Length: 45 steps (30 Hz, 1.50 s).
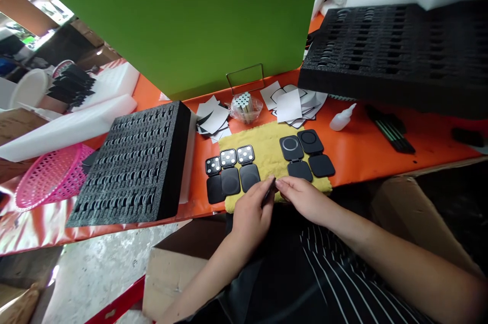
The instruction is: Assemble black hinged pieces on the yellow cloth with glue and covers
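At the front edge of a yellow cloth (pixel 269 143), my left hand (pixel 252 209) is closed around a thin black piece (pixel 269 190), seen nearly edge-on and mostly hidden by fingers. My right hand (pixel 303 196) pinches at its upper edge with thumb and fingertips. Left of my hands lie three unfolded black folding pads (pixel 230 182), their far halves showing white dots on a patterned face. To the right, two more unfolded pads (pixel 310 141) rest on the cloth; a pale ring shows on one.
Black foam trays with slotted pieces stand left (pixel 133 161) and right (pixel 381 55). Behind the cloth are paper pieces (pixel 290 105), a bagged bundle of small rods (pixel 246 106) and a white dropper bottle (pixel 342 118). A green board (pixel 198 19) rises at the back; a pink basket (pixel 49 176) sits left.
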Each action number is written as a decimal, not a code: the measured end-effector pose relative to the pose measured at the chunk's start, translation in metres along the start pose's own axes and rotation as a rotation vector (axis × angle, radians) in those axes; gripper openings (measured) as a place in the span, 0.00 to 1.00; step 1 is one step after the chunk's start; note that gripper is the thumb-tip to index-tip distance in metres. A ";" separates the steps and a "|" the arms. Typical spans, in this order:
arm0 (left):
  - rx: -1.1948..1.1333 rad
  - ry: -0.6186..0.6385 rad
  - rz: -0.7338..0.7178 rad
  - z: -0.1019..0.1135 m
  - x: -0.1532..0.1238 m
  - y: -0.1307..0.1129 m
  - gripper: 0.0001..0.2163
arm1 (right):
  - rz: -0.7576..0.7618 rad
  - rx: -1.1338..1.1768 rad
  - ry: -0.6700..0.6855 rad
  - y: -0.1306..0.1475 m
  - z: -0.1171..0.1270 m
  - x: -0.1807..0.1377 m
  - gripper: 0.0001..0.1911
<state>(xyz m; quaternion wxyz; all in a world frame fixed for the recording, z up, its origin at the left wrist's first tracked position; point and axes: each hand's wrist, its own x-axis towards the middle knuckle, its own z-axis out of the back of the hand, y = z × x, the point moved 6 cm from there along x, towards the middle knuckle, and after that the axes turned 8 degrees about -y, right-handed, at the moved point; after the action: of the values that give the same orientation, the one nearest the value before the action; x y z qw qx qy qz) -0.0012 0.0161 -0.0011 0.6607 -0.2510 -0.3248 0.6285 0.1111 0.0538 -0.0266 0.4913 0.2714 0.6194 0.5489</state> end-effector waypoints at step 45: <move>-0.066 0.213 0.058 -0.023 -0.007 -0.005 0.18 | 0.217 -0.334 -0.103 0.025 -0.002 -0.010 0.15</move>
<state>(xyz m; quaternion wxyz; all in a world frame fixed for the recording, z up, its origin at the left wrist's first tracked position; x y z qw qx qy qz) 0.0197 0.0109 -0.0135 0.6644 -0.3471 -0.2660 0.6061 0.1081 0.0505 0.0002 0.4984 0.2792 0.4609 0.6791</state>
